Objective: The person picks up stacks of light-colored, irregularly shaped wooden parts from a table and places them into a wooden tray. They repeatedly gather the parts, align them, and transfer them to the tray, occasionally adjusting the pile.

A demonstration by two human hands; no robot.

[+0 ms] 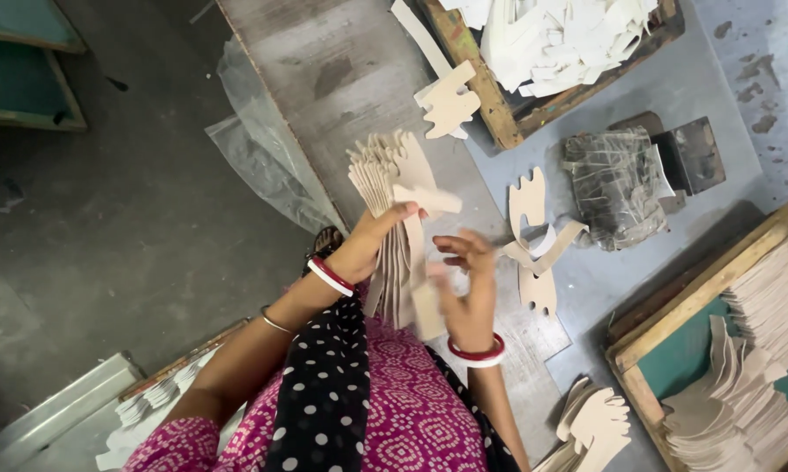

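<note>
My left hand (369,238) grips a fanned stack of beige cardboard cut-outs (387,170), held upright over the grey board. My right hand (465,293), blurred by motion, is just right of the stack. Its fingers curl loosely at the lower end of one long cut-out (426,306) that lies against the front of the stack. Both wrists carry red and white bangles.
Loose cut-outs (534,236) lie on the grey surface to the right, beside a plastic-wrapped bundle (617,188). A wooden tray of white pieces (551,35) sits at the top. Another wooden tray (673,323) with stacked cut-outs is at the right. Clear plastic sheet (263,157) hangs left.
</note>
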